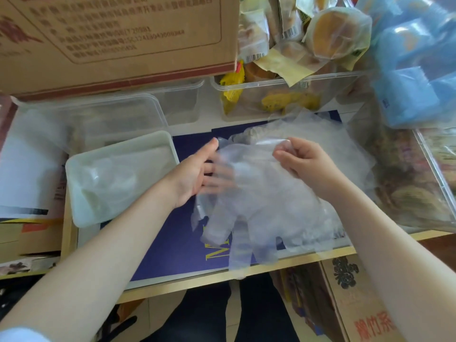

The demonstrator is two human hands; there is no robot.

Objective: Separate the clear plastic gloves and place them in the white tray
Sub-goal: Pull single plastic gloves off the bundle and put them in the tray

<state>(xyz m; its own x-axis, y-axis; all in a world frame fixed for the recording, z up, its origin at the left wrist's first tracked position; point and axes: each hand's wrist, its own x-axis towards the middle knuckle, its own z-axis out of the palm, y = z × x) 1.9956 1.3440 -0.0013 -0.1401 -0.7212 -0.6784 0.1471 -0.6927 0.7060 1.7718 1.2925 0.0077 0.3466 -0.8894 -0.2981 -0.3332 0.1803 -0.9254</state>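
Right hand [299, 161] curled, pinching the cuff of a clear plastic glove [259, 213] hanging over the worktop [172, 243]. Left hand [199, 171] spread open, fingers under the film. White tray [81, 206] just left, clear gloves [111, 178] inside.

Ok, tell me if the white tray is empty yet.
Not empty. The tray already holds clear gloves, crumpled inside it; how many, cannot tell.

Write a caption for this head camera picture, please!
Two hands, left hand and right hand, pull apart clear plastic gloves beside a white tray.
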